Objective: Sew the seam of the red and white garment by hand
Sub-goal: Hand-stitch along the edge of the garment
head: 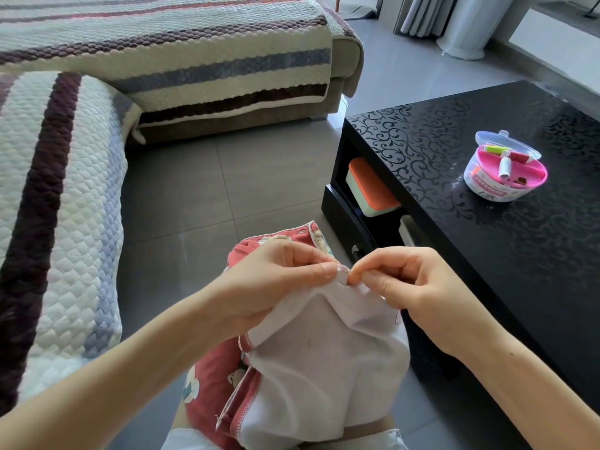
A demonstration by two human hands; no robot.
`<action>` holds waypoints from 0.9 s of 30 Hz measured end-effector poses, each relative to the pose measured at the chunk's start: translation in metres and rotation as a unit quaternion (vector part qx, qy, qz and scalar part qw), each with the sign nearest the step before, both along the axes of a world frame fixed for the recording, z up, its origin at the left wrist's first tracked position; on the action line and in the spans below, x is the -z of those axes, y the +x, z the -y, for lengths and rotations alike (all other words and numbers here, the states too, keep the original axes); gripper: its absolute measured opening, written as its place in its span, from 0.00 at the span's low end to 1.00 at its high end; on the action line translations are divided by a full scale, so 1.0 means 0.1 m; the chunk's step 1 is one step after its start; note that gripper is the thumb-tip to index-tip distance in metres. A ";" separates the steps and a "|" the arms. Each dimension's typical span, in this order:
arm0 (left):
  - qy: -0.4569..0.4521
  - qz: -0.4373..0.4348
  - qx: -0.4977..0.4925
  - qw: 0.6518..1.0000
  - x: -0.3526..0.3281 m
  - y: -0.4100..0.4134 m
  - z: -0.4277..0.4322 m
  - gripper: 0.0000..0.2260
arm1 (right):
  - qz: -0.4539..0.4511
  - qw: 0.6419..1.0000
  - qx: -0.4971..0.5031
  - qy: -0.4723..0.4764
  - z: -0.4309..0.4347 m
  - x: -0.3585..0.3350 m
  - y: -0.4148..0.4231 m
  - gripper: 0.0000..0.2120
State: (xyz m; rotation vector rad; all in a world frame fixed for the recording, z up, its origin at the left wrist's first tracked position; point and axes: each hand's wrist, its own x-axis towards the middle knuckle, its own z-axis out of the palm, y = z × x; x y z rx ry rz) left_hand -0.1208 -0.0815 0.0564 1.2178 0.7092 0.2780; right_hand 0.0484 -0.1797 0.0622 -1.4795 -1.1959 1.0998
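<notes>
Garment [311,368] lower centre | left hand [279,280] grip pinching its white edge | right hand [412,287] grip pinching needle [353,272] | sewing kit [505,168] on tabletop [487,254], right.

Reaches in from the near corners with both forearms bare. Pinches the garment [324,355] edge between thumb and curled fingers of the left hand [276,284]; pinches just beside it with the right hand [415,287], fingertips almost touching.

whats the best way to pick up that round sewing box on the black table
Grip the sewing box by its round lower wall, fingers on opposite sides, coming from the near side. Its clear lid stands open at the far edge, and the tray holds loose spools.
</notes>
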 end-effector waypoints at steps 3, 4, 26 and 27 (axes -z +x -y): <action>-0.013 -0.005 -0.009 1.000 0.00 0.00 -0.01 0.12 | -0.027 1.000 -0.006 0.004 0.00 0.04 0.00 0.09; -0.017 -0.007 -0.015 1.000 0.00 0.00 -0.01 0.13 | -0.036 0.999 -0.007 0.008 0.00 0.07 0.00 0.08; -0.089 -0.010 -0.031 0.996 -0.06 -0.01 -0.08 0.05 | 0.065 0.994 -0.011 0.082 -0.03 0.23 0.12 0.08; -0.086 -0.001 -0.037 0.996 -0.06 0.00 -0.07 0.04 | 0.063 0.994 -0.009 0.092 -0.05 0.21 0.09 0.07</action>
